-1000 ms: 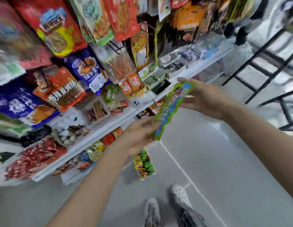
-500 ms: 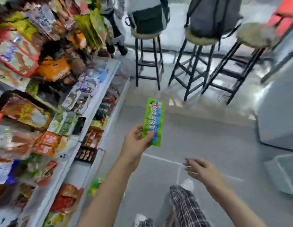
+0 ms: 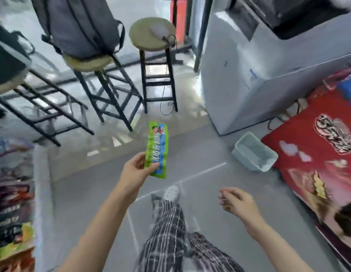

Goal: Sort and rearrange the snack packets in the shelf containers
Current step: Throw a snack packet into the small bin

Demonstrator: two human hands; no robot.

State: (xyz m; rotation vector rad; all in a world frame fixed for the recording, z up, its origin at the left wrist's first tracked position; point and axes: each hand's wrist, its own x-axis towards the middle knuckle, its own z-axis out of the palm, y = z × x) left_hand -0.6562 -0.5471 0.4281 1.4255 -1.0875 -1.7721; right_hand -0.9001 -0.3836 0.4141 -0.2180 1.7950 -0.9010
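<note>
The left hand [image 3: 136, 169] holds one long green snack packet [image 3: 156, 151] out in the air above the grey floor [image 3: 200, 154]. The thumb and fingers pinch only its bottom part, so most of the packet sticks up past the hand. The right hand [image 3: 236, 202] holds nothing, and its fingers hang loose and a bit curled. The shelf [image 3: 41, 193] with the other snacks is far off at the left edge, and it looks blurry. A small pale basket [image 3: 254, 152] sits on the floor to the right, well apart from the packet. The packet may slip, because the hold is small and low down, and then it would drop to the floor by the feet. It may also end up in the wrong box, since the person is not facing the shelf now.
</note>
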